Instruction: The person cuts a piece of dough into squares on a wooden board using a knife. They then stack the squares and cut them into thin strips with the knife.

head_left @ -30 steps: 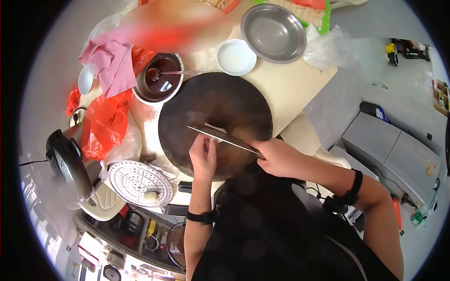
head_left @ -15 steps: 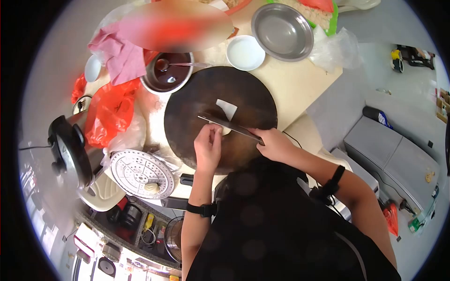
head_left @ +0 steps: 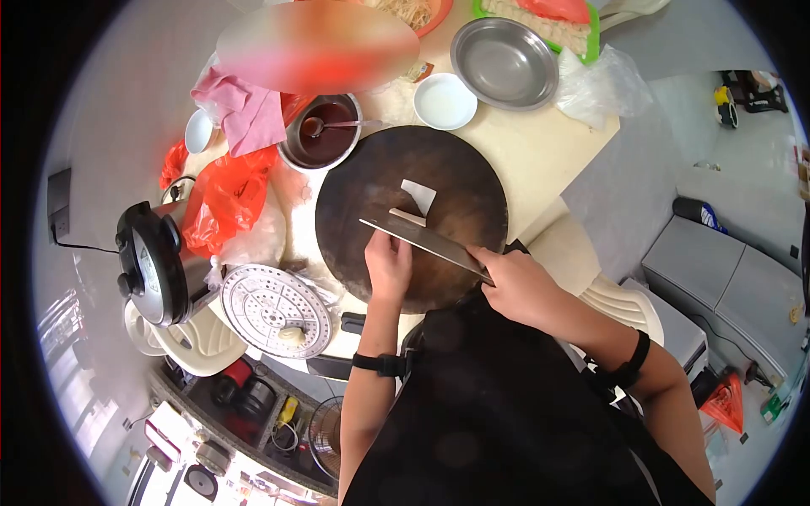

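The left hand (head_left: 389, 265) is bent, fingertips close behind the knife (head_left: 430, 240); its grip cannot be told. Beyond the blade, a thin slice (head_left: 408, 217) and a white piece (head_left: 419, 197) lie on the round board (head_left: 462, 181). The right hand (head_left: 516, 282) grips the knife's handle.

A blurred oval patch (head_left: 317, 46) is obscuring part of the table (head_left: 553, 148). The top edge is cutting off the orange basin (head_left: 437, 17). The knife (head_left: 429, 239) is hiding the left hand's (head_left: 389, 263) fingertips, while the right hand (head_left: 516, 280) is covering most of the handle.
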A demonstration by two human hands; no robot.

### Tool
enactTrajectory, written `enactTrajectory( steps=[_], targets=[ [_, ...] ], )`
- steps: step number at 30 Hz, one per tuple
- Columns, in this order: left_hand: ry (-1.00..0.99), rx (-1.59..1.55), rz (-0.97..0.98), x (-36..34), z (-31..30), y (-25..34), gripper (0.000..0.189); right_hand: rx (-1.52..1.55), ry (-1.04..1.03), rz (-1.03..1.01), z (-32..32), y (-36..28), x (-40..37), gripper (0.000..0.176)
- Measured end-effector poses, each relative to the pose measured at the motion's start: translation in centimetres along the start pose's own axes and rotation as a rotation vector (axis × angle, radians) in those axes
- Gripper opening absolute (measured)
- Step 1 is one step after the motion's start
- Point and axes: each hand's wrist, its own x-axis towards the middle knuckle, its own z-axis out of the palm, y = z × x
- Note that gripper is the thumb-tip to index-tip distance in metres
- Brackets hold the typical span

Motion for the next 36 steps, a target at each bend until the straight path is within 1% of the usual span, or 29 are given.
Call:
enactTrajectory(
  steps=[1,7,10,15,19,22,24,25,27,29,30,33,34,36],
  targets=[
    [-0.003,0.016,-0.024,0.0,0.0,0.1,0.009,-0.009,-0.002,0.009,-0.1,0.0,0.0,0.050],
    [0.021,0.004,0.045,-0.1,0.2,-0.2,0.009,-0.016,-0.005,0.004,0.2,0.6,0.0,0.052],
    [0.012,-0.012,0.016,-0.1,0.1,0.0,0.009,0.000,-0.049,0.044,-0.6,-0.3,-0.1,0.040],
    [-0.005,0.003,-0.011,-0.1,-0.1,0.1,0.007,0.009,-0.078,0.071,-1.4,-0.9,0.3,0.035],
    [-0.026,0.009,-0.033,0.0,-0.3,0.4,0.006,0.034,-0.086,0.081,-1.4,-0.9,0.6,0.035],
    [-0.029,0.008,-0.011,0.1,-0.3,0.1,0.006,0.011,-0.090,0.083,-1.1,-0.6,1.1,0.034],
    [-0.029,-0.008,-0.026,0.2,-0.3,0.2,0.006,0.016,-0.088,0.084,-0.9,-0.3,1.4,0.038],
    [-0.028,-0.017,-0.034,0.2,-0.3,0.3,0.006,0.026,-0.087,0.075,-0.6,0.1,1.7,0.043],
    [-0.025,-0.040,-0.061,0.3,-0.1,0.6,0.005,0.036,-0.084,0.049,0.1,0.7,2.8,0.046],
    [-0.025,-0.041,-0.066,0.2,-0.2,0.9,0.005,0.036,-0.090,0.023,0.9,1.0,4.4,0.043],
    [-0.035,-0.045,-0.065,0.3,-0.1,0.7,0.005,0.028,-0.093,-0.006,1.3,1.3,5.3,0.039],
    [-0.056,-0.052,-0.070,0.5,-0.2,0.4,0.004,0.012,-0.159,0.081,1.8,1.0,8.1,0.027],
    [-0.050,-0.052,-0.072,0.5,-0.1,0.4,0.004,0.049,-0.148,0.100,1.8,0.7,8.7,0.029],
    [-0.042,-0.070,-0.077,0.5,0.1,0.5,0.005,0.057,-0.059,0.021,4.2,3.9,10.0,0.031]
  ],
)
